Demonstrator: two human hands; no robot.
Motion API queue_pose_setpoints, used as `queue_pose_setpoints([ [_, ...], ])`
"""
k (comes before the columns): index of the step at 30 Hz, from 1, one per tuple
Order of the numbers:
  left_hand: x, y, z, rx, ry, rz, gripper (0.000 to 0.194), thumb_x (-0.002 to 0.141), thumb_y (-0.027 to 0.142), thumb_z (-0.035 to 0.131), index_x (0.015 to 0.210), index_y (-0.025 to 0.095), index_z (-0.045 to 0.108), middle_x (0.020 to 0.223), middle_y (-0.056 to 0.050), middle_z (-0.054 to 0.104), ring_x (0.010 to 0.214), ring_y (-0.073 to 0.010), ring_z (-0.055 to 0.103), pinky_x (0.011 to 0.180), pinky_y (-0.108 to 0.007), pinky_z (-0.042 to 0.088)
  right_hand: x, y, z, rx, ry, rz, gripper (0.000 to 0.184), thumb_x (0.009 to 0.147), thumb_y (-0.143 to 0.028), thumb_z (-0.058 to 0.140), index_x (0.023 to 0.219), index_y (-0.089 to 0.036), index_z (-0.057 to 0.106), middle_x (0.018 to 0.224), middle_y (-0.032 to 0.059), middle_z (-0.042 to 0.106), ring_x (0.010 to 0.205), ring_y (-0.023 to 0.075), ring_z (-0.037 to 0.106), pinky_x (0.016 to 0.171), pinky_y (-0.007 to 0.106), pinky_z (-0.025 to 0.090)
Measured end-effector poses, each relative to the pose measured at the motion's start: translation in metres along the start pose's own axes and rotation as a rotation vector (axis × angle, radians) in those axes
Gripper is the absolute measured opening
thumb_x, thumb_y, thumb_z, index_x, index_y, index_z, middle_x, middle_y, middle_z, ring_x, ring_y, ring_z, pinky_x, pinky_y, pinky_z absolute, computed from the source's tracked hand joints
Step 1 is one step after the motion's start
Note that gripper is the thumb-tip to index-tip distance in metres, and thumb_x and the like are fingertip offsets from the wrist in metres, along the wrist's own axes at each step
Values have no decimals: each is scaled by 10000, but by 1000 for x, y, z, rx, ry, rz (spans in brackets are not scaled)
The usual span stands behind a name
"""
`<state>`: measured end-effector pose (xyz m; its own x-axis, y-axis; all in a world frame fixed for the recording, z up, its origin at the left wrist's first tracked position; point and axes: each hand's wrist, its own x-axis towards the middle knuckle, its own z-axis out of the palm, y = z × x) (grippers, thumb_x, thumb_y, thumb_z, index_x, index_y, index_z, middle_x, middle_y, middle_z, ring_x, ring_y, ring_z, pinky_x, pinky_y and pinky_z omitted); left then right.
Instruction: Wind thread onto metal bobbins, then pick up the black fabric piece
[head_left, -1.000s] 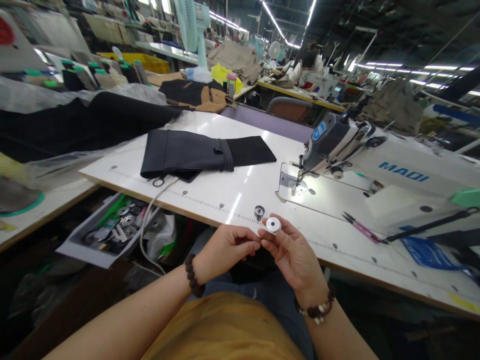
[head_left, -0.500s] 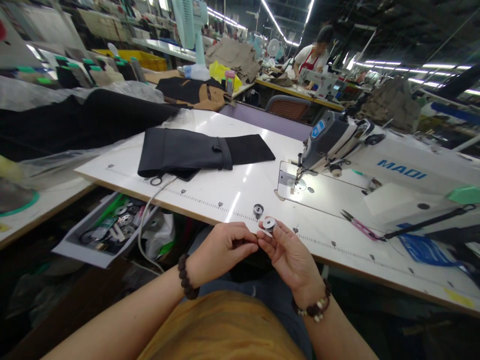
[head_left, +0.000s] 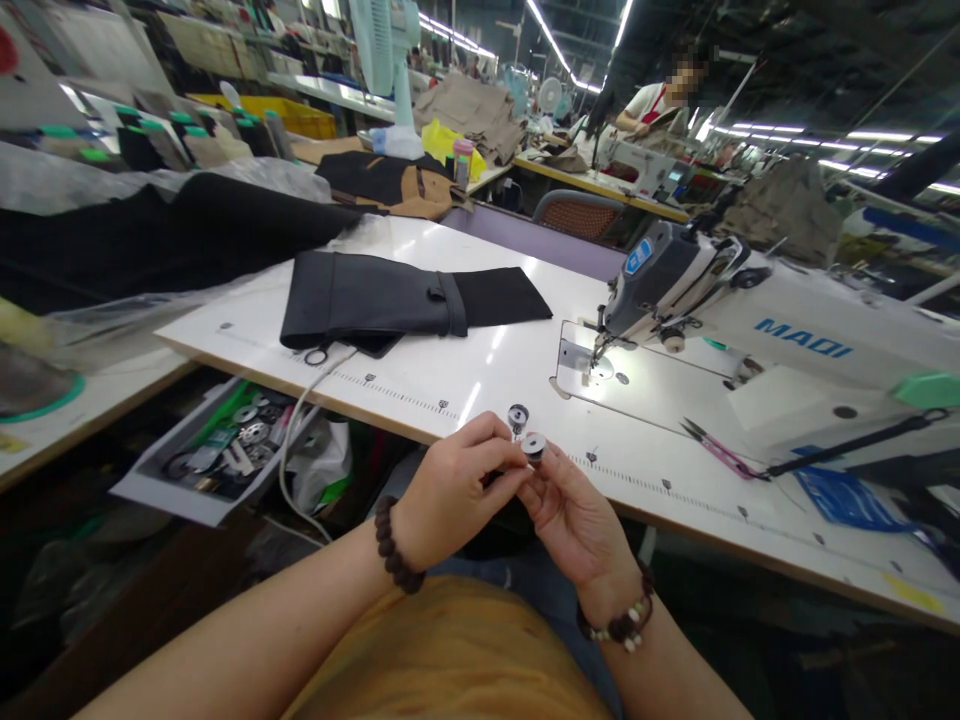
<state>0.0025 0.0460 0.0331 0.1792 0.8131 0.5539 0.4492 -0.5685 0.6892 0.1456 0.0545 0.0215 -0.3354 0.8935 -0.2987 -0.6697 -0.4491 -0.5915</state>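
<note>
1. Workshop, one white table (head_left: 506, 365); ruler marks along its near edge; one sewing machine (head_left: 795, 325) at right; one co-worker (head_left: 649, 105) standing beyond.
2. Bobbin (head_left: 533, 447), one, silvery; held just above the near edge of the table, in front of the person.
3. Right hand (head_left: 581, 530), one; thumb and fingers pinching the bobbin.
4. Left hand (head_left: 457, 490), one; fingers curled in close beside the bobbin; cannot tell whether the tips pinch anything.
5. Small round metal piece (head_left: 517, 416), one; on the table, just beyond the hands.
6. Pink-handled snips (head_left: 724, 452), one pair; black folded piece (head_left: 382, 298), one; both on the table.
</note>
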Motion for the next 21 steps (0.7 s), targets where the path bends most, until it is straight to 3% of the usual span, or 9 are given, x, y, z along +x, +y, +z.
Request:
queue_pose_setpoints([
  [4,12,-18,-9,147,-25,-58,86,798,117,529,810,136,613,781,-25,567,649,-102,533,627,-223,469,2,-8,-5,-42,65,-59,246,617,-161,772,841,-144,670,830,33,694,736,149,656,687,215,560],
  [9,39,-42,-6,386,-341,-28,245,788,112,540,1026,122,597,1039,-85,598,949,-206,545,869,-342,454,6,-21,-13,-69,118,-102,279,569,-146,797,816,-146,667,840,53,697,708,155,662,664,214,564],
  [12,52,-48,7,454,-461,-34,302,757,164,590,1053,105,589,1072,-110,581,976,-237,535,881,-358,450,6,-26,-16,-65,112,-89,284,569,-125,792,822,-136,665,851,67,696,710,157,664,657,209,564],
  [17,58,-54,23,454,-463,-75,202,731,170,587,915,102,638,933,-110,604,896,-252,567,807,-369,478,4,-32,-19,-9,128,-43,317,566,-125,795,852,-106,660,862,96,694,694,145,664,643,192,564],
  [21,55,-48,18,381,-415,-97,232,731,147,564,954,110,616,887,-72,624,769,-174,593,735,-285,496,2,-34,-20,2,124,-27,315,567,-122,791,852,-102,659,865,100,694,692,139,664,643,176,559],
])
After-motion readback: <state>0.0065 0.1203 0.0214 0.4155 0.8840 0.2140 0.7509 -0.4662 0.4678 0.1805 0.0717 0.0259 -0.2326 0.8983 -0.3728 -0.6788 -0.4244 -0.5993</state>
